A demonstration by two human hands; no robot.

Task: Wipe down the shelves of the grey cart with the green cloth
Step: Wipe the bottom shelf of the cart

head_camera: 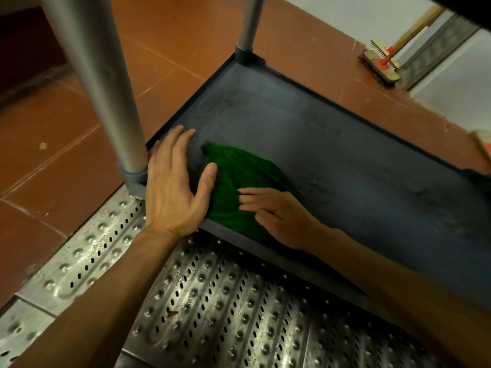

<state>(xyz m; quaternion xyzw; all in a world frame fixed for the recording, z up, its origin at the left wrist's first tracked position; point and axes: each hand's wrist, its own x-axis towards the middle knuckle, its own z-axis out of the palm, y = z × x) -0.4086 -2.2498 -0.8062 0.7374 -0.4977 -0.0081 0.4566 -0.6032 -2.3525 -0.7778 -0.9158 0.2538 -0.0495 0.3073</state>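
The grey cart's bottom shelf [332, 155] fills the middle of the head view, dusty and streaked. A crumpled green cloth [236, 179] lies on its near left corner and hangs a little over the front rim. My left hand [172, 187] rests flat on that corner beside the near left post, fingers straight, thumb touching the cloth's left edge. My right hand [276, 213] lies on the cloth's right side with straight fingers pressing it against the shelf.
Two metal cart posts [95, 83] rise at the shelf's left corners. A perforated metal drain grate [218, 301] runs under the cart's front. Red floor tiles [53, 168] spread to the left. A scrub brush [380, 65] leans by the wall at the far right.
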